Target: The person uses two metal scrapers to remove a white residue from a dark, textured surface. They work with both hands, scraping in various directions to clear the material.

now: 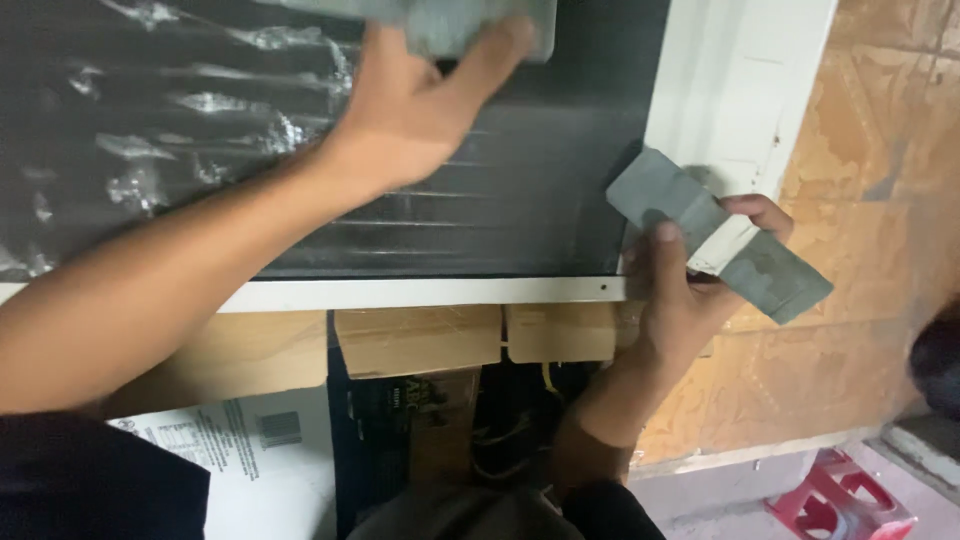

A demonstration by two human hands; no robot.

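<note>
My left hand (pixel 410 105) reaches up over a dark finned panel (pixel 540 190) and presses a grey flat strip (pixel 470 20) against its top, fingers wrapped over the strip's lower edge. My right hand (pixel 680 280) grips a second grey flat strip (pixel 715 235), held slantwise at the panel's lower right corner, in front of the white frame (pixel 730 90). The strip's two ends stick out past the thumb and fingers.
Crinkled clear plastic film (pixel 150 150) clings to the panel's left part. Below the frame's white bottom rail (pixel 430 293) sit cardboard pieces (pixel 420 338) and a printed white box (pixel 250 440). An orange-brown wall (pixel 880 150) stands right, with a red plastic stool (pixel 840 500) on the floor.
</note>
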